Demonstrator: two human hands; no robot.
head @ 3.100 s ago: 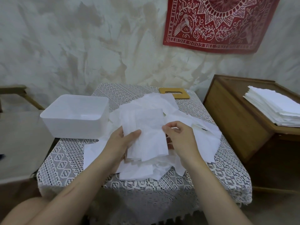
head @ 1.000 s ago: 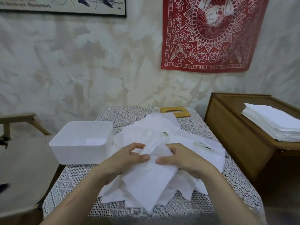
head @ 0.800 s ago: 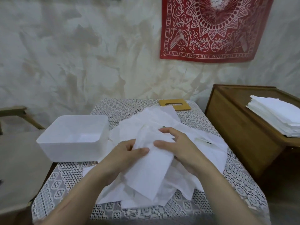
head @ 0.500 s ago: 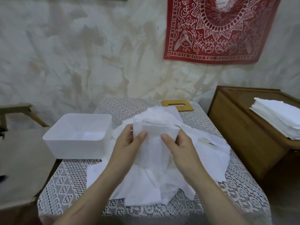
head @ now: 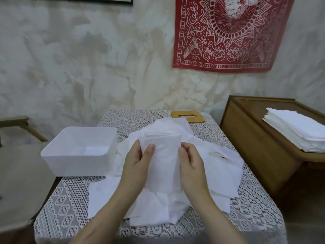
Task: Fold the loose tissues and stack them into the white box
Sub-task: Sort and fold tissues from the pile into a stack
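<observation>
A folded white tissue (head: 163,161) is held upright above the pile, its fold at the top. My left hand (head: 137,164) grips its left edge with the thumb in front. My right hand (head: 191,166) grips its right edge the same way. Under them a heap of loose tissues (head: 218,173) is spread over the lace-covered table (head: 66,205). The white box (head: 79,161) stands open at the table's left side, with what looks like a folded tissue (head: 95,150) lying flat inside it.
A tan wooden lid with a slot (head: 189,117) lies at the table's far edge. To the right stands a wooden cabinet (head: 255,147) bearing a neat stack of white tissues (head: 299,131). A chair (head: 19,155) is at the left. The wall is close behind.
The tissue lay slanted and low between my hands a second ago. It is now folded over, narrower and upright, with a hand on each side edge.
</observation>
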